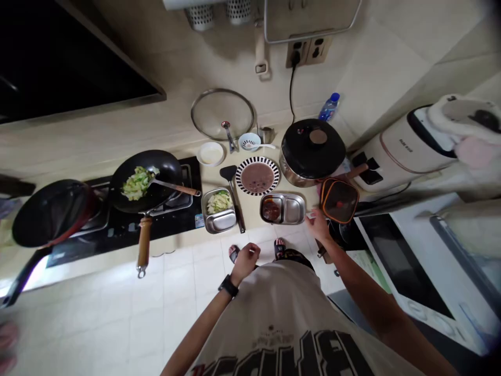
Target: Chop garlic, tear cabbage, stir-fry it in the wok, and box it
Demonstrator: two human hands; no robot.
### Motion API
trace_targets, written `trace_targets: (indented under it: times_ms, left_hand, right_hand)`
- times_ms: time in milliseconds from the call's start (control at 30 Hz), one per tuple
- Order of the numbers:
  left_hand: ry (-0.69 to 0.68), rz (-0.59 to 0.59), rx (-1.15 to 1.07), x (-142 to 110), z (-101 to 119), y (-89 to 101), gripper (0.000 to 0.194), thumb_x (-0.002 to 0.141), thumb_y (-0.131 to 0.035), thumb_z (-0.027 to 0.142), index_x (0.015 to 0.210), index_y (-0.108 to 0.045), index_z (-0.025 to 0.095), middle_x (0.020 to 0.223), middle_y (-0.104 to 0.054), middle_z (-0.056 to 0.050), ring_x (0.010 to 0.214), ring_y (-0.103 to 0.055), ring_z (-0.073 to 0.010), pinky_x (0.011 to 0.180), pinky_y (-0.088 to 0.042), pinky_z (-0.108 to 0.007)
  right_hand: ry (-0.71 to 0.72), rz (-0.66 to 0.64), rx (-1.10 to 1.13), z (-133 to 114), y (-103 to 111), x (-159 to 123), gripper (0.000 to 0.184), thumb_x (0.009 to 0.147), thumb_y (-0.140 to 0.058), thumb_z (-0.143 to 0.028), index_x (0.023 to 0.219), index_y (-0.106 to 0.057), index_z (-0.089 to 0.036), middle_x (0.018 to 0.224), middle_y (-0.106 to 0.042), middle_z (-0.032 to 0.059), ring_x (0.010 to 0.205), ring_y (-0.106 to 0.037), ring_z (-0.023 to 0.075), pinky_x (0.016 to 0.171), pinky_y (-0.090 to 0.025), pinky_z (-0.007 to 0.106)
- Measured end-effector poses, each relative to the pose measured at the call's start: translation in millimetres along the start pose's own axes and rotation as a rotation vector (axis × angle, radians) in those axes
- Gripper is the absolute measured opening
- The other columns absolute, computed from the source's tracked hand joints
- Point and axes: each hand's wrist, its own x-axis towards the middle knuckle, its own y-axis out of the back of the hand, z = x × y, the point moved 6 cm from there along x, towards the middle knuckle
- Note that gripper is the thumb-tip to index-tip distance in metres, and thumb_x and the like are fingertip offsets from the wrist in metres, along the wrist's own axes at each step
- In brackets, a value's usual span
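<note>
My right hand hangs at the counter's front edge with its fingers apart, touching nothing I can make out. It is nearest a divided steel tray holding dark red sauce and a black lidded container with an orange rim. My left hand, with a black watch on the wrist, is curled loosely over the floor and holds nothing visible. Farther left, a black wok holds stir-fried green vegetables and a spatula with a wooden handle.
A striped plate of brown soup, a steel tray of chopped greens, a black turner and a black-lidded cooker crowd the counter. A red-rimmed pan sits on the gas hob. A tiled floor lies below.
</note>
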Motion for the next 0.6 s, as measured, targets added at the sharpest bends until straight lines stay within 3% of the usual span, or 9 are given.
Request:
trace_targets:
  times_ms: [100,200,433,533,600]
  left_hand:
    - [0.111,-0.008,-0.310,16.3,6.9,-49.3,0.023,0.090,-0.066,0.038,0.088,-0.060,0.017,0.085,-0.066,-0.005,0.068,-0.065,-0.0130,0.064,-0.053,-0.024]
    - [0.216,0.049,-0.552,32.4,15.0,-79.6,0.025,0.094,-0.064,0.039,0.094,-0.058,0.015,0.095,-0.067,-0.010,0.071,-0.066,-0.0114,0.069,-0.056,-0.025]
    - [0.280,0.095,-0.663,54.2,38.6,-98.5,0.020,0.100,-0.058,0.034,0.099,-0.057,0.014,0.103,-0.066,-0.012,0.074,-0.067,-0.0115,0.076,-0.057,-0.028]
    - [0.266,0.160,-0.664,47.5,42.4,-102.8,0.018,0.098,-0.060,0.033,0.099,-0.057,0.015,0.099,-0.066,-0.009,0.074,-0.066,-0.0110,0.073,-0.055,-0.026]
    - [0.251,0.158,-0.648,44.3,46.4,-111.5,0.021,0.093,-0.066,0.034,0.095,-0.058,0.015,0.093,-0.065,-0.007,0.070,-0.065,-0.0106,0.069,-0.053,-0.025]
  right_hand:
    - [-0.111,-0.205,0.102,4.6,-19.9,4.5,0.031,0.089,-0.060,-0.044,0.108,-0.057,-0.019,0.090,-0.071,0.0071,0.071,-0.067,0.0183,0.066,-0.052,0.029]
    - [-0.171,-0.338,0.142,0.0,-31.5,5.2,0.015,0.093,-0.055,-0.035,0.087,-0.054,-0.021,0.081,-0.069,0.0037,0.059,-0.066,0.0145,0.054,-0.047,0.023]
    - [-0.158,-0.310,0.110,-10.5,-25.3,32.2,0.010,0.093,-0.050,-0.026,0.084,-0.052,-0.021,0.072,-0.065,0.0010,0.055,-0.064,0.0129,0.054,-0.046,0.022]
    - [-0.100,-0.298,0.110,-9.9,-13.4,32.7,0.012,0.089,-0.054,-0.032,0.090,-0.056,-0.021,0.083,-0.069,0.0049,0.070,-0.068,0.0189,0.065,-0.052,0.030]
    - [-0.044,-0.239,0.109,1.7,6.2,22.6,0.020,0.087,-0.053,-0.040,0.095,-0.057,-0.022,0.096,-0.071,0.0113,0.087,-0.069,0.0277,0.074,-0.055,0.040]
